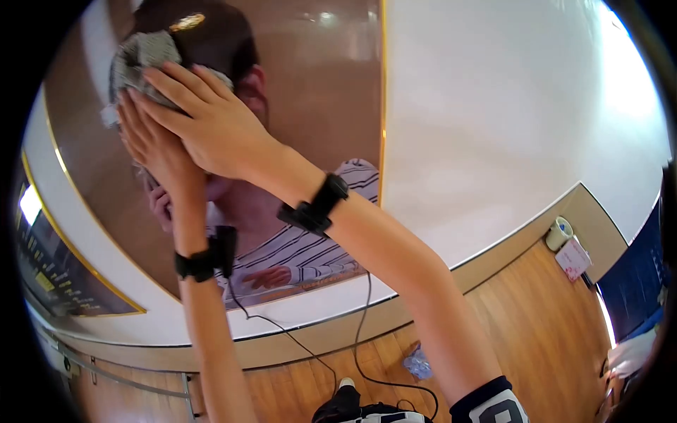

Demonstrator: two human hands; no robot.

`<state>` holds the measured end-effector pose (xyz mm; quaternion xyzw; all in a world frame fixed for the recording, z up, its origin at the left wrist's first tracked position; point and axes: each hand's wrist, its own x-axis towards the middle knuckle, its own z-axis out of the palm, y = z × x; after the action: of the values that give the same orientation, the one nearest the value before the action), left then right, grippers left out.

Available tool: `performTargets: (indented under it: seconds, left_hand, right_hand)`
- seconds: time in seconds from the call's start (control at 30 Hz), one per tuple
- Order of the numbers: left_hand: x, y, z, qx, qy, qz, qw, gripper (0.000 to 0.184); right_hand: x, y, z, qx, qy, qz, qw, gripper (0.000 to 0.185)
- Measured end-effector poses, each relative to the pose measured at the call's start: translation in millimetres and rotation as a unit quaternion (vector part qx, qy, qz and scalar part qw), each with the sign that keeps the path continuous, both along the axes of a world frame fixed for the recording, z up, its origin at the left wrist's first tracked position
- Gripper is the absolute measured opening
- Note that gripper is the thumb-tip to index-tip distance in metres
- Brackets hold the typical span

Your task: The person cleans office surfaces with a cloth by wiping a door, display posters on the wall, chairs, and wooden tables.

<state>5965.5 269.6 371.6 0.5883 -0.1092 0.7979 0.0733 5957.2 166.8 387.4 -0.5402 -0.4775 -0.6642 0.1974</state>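
A grey cloth (pixel 150 53) is bunched against a large gold-framed picture (pixel 321 92) on the wall. My right hand (pixel 215 130) presses the cloth to the picture, its fingers stretched over the fabric. Just below and partly under it is my left hand (pixel 162 151), its fingertips on the lower part of the cloth. The picture shows a person in a striped top, and my hands cover much of the head area. Black bands with small devices sit on my left wrist (pixel 204 261) and my right wrist (pixel 317 208).
A second gold-framed panel (pixel 67 261) hangs at left, above a metal rail (pixel 134 381). Black cables (pixel 360 338) run down to the wooden floor (pixel 522 345). Crumpled plastic (pixel 417 363) lies near the skirting. A roll of tape (pixel 559 233) and a pink-white box (pixel 573 259) are at right.
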Motion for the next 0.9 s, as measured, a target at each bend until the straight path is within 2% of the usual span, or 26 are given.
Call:
performTargets:
  seconds: [0.07,0.17,0.27,0.37,0.5,0.57,0.63,0.73,0.83,0.9]
  left_hand:
    - [-12,-12,-24,-0.021,0.055,0.013,0.998,0.055]
    - [-11,-10,-54,0.005,0.097,-0.001,0.995,0.055]
    - [-15,-5,-62,0.03,0.125,0.005,0.992,0.055]
    - [-13,-1,-44,0.067,0.102,0.004,0.992,0.053]
    - [-23,-6,13,0.038,0.083,0.021,0.996,0.048]
    - [-26,-8,26,0.033,0.083,0.004,0.996,0.047]
    - [-25,-8,25,0.025,0.061,-0.007,0.998,0.045]
    - [-11,-4,-12,0.014,0.107,-0.011,0.994,0.045]
    - [5,10,-83,-0.022,0.276,0.005,0.961,0.045]
    - [1,18,-130,-0.053,0.339,0.032,0.939,0.045]
  right_hand:
    - [-9,-9,-27,-0.004,0.041,-0.012,0.999,0.039]
    - [-13,-27,-76,-0.027,0.077,-0.067,0.994,0.041]
    - [-12,-31,-87,-0.048,0.072,-0.114,0.99,0.041]
    - [-14,-34,-69,-0.054,0.056,-0.132,0.988,0.039]
    - [-10,-34,-9,-0.054,0.0,-0.152,0.987,0.037]
    - [-14,-39,17,-0.065,-0.017,-0.166,0.984,0.037]
    - [-14,-40,16,-0.055,0.0,-0.144,0.988,0.037]
    - [-10,-28,-21,-0.039,0.06,-0.12,0.99,0.037]
    - [-11,-14,-72,-0.022,0.109,-0.11,0.988,0.036]
    - [-15,-6,-113,-0.024,0.135,-0.086,0.987,0.034]
